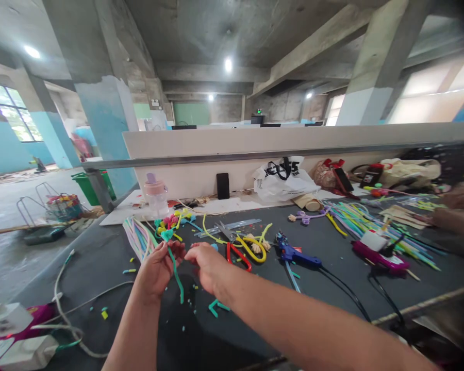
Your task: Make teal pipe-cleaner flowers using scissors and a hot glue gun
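Between the fingertips of my left hand [156, 270] is a green pipe cleaner [177, 275], its upper end bunched into a small shape and its long tail hanging down. My right hand [209, 265] is just beside it, fingers bent and pressed together; whatever they pinch is hidden. Cut green pieces [213, 309] lie on the dark table below my right wrist. Beyond the hands are scissors with red and yellow handles [237, 257]. A blue glue gun [297, 255] rests to the right, a clear glue stick poking out of it.
Pipe cleaner bundles lie at left [137, 237] and right [355, 226]. A pink-lidded bottle [155, 196], a phone [223, 185] and a white bag [284, 178] line the back partition. Power strips [382, 255] and cables flank the work area. Another person's hands [458, 211] are at far right.
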Available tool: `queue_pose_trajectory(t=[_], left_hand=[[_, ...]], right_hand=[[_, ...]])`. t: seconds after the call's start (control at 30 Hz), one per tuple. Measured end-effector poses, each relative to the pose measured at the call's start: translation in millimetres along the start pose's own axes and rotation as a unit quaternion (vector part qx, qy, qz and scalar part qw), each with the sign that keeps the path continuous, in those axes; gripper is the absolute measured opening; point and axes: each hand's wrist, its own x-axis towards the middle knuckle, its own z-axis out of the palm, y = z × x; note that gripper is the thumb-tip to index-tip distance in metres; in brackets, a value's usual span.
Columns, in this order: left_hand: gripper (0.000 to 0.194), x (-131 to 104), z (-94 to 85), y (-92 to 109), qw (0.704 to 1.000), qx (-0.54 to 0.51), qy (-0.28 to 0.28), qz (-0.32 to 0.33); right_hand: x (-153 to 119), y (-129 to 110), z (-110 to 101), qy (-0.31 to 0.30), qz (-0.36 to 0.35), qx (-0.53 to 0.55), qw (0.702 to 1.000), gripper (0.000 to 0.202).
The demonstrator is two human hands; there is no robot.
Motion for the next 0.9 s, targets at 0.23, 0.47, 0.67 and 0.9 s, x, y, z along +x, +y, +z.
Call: queue_pose_trajectory(t=[0.23, 0.47, 0.67, 0.9], left_hand=[[0.024, -5, 11.7, -10, 0.992, 0.101, 0.02, 0.067], [0.022, -2, 20.9, -17, 0.965, 0.227, 0.091, 0.089], [0.027, -9, 35.7, -8, 0.973, 0.223, 0.055, 0.004], [0.032, -5, 36.9, -10, 0.988, 0.12, -0.019, -0.093]], right_hand=[[-22, -108, -82, 0.17, -0.032, -0.18, 0.968, 0.038], [-24, -178, -195, 0.314, -0.193, -0.241, 0.898, 0.045], [-33, -184, -167, 0.235, -0.193, -0.21, 0.929, 0.04], [-42, -186, -69, -0.024, -0.235, -0.21, 0.949, 0.021]])
